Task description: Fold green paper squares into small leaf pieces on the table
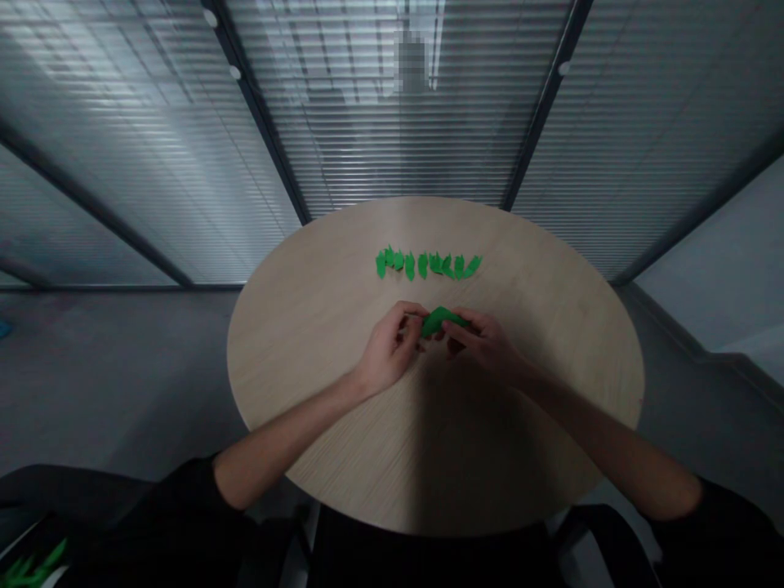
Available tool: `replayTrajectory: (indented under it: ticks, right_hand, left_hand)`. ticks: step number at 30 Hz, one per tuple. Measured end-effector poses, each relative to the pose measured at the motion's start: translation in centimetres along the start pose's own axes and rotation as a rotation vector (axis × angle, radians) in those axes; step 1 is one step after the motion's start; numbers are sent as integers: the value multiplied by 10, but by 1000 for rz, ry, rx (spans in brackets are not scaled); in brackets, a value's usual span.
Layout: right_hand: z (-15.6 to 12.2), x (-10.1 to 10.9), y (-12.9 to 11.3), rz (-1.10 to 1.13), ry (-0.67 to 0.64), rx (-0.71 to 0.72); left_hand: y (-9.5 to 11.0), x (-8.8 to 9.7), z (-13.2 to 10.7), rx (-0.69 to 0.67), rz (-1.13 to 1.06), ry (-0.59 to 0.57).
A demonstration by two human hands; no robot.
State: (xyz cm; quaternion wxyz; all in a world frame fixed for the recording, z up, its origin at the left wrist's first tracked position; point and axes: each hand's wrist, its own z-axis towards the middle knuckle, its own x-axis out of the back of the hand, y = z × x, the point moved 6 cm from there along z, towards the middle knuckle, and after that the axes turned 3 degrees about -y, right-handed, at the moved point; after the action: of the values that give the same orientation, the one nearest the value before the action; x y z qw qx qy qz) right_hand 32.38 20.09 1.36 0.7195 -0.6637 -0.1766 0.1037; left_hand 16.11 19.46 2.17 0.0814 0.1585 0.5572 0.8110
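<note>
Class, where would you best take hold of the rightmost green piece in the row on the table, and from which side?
Probably pinch the rightmost piece at its outer tip, coming from the right: that end points away from the row and lies free, while its left edge crowds its neighbour.

Paper row (pixel 427 265) on table (pixel 318 327), beyond hands.

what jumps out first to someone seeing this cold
The bright green paper piece, pinched between the left hand and right hand over the middle of the round wooden table, draws the eye first. Just beyond it lies a row of small green paper shapes, lined up side by side. Behind the table, slatted blinds fill the top of the view.
</note>
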Motion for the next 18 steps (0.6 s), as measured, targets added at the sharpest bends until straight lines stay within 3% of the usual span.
replayTrajectory:
  ticks: [11,15,18]
  right_hand:
    - [-1,-3,5,86,-49,-44]
    - [0,-3,5,85,-54,-60]
    - [1,1,6,83,-5,-64]
  left_hand:
    - [-2,-4,-1,-1,123,-96]
    - [4,5,-1,-81,144,26]
    - [20,11,-2,-266,341,101]
